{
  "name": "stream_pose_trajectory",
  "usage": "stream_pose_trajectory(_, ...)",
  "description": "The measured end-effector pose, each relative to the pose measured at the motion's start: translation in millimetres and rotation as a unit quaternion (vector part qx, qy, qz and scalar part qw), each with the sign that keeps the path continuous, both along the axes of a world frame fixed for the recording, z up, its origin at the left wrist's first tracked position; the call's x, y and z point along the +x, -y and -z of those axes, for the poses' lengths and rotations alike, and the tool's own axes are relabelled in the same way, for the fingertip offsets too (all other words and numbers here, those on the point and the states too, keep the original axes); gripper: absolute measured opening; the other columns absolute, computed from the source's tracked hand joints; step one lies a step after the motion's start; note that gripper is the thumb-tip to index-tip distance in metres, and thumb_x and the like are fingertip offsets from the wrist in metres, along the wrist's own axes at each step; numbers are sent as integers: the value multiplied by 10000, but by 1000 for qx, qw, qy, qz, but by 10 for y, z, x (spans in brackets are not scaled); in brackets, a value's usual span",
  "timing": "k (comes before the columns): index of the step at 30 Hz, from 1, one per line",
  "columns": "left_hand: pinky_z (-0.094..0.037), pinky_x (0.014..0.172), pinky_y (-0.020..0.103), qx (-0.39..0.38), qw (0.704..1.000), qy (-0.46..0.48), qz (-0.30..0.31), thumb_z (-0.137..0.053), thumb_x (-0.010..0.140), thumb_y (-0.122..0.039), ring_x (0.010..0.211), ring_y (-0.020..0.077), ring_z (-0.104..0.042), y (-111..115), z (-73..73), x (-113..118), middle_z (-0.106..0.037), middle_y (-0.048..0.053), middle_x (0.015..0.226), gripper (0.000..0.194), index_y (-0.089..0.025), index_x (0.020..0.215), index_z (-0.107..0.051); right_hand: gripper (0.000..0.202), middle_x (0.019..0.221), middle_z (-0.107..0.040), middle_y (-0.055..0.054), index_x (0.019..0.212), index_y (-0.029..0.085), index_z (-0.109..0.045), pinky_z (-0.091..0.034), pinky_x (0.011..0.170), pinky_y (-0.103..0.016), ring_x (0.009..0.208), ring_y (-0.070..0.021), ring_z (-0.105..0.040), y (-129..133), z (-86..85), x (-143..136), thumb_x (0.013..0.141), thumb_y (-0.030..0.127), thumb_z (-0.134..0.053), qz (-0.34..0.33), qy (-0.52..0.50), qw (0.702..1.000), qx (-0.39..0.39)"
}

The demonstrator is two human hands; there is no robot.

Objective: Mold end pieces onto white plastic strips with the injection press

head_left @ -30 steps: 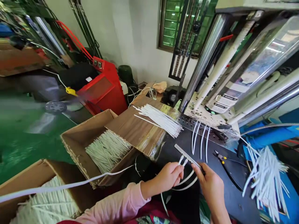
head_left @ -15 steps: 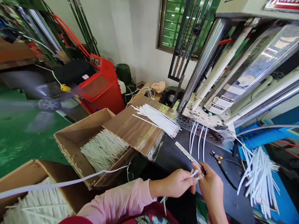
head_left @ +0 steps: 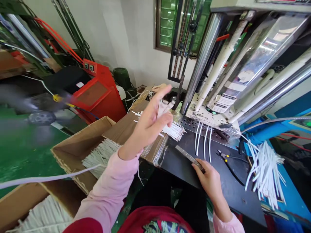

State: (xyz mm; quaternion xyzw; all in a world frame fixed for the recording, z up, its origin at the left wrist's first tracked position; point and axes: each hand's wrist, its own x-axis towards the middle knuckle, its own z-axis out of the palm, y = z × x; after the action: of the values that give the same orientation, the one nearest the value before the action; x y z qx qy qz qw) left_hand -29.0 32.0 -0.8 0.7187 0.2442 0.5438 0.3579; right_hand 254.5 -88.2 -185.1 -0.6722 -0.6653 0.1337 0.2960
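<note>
My left hand [head_left: 153,121] is raised over the wooden board, index finger pointing out. Between its thumb and fingers are a few white cable ends [head_left: 163,108] with dark tips. Behind and below it, a bundle of white cables [head_left: 175,131] lies on the board, partly hidden by the hand. My right hand [head_left: 208,177] is closed on the near end of a flat metal bar [head_left: 187,155], held low over the black tabletop. Beyond that bar, several white cables [head_left: 205,142] extend from the press base towards me. A pair of cutting pliers [head_left: 230,166] lies to the right of my right hand.
The press [head_left: 213,103] with its steel columns stands at the back right. Another pile of white cables [head_left: 266,171] rests on a blue surface at right. Cardboard boxes [head_left: 73,158] of white cables stand at left, near a spinning fan [head_left: 41,117] and a red machine [head_left: 99,94].
My left hand has moved away from the right hand, up and left over the board, with white cable ends in it. The right hand keeps the metal bar, slightly lower left in view.
</note>
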Motion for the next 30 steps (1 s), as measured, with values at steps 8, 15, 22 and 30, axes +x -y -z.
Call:
stream_pose_trajectory(8, -473, 887, 391, 55, 868, -491, -54, -524, 892, -81, 924, 234, -639, -538, 965, -353, -750, 59, 944, 300, -217, 984, -775, 248, 959, -653, -68, 1123, 256, -728, -515, 830, -374, 896, -234, -640, -151, -57, -114, 952, 395, -616, -97, 29, 995, 7)
stream_pose_trajectory(15, -448, 929, 384, -71, 829, -555, 2, -764, 801, -304, 1092, 290, -597, -361, 1283, -376, -680, 73, 1099, 476, -277, 1267, -670, 131, 931, -694, -34, 982, 225, -725, -503, 792, -307, 850, -183, -663, -786, -245, -318, 939, 276, -612, -101, -50, 993, -30)
stream_pose_trajectory(22, -413, 1049, 408, -21, 879, -475, -42, -633, 912, -258, 1174, 268, -605, -607, 1191, 125, -681, 85, 1238, 336, -213, 1243, -670, 80, 906, -700, -28, 961, 223, -713, -443, 730, -273, 811, -175, -647, -1244, -215, -723, 907, 254, -663, -60, 40, 996, -57)
stream_pose_trajectory(30, -455, 987, 366, 25, 883, -459, -93, -638, 886, -173, 1090, 260, -601, -913, 1552, 847, -694, 98, 1059, 129, -174, 956, -747, 78, 851, -665, -19, 876, 199, -711, -419, 707, -253, 758, -154, -620, -1272, -161, -465, 856, 133, -675, -42, 90, 992, -72)
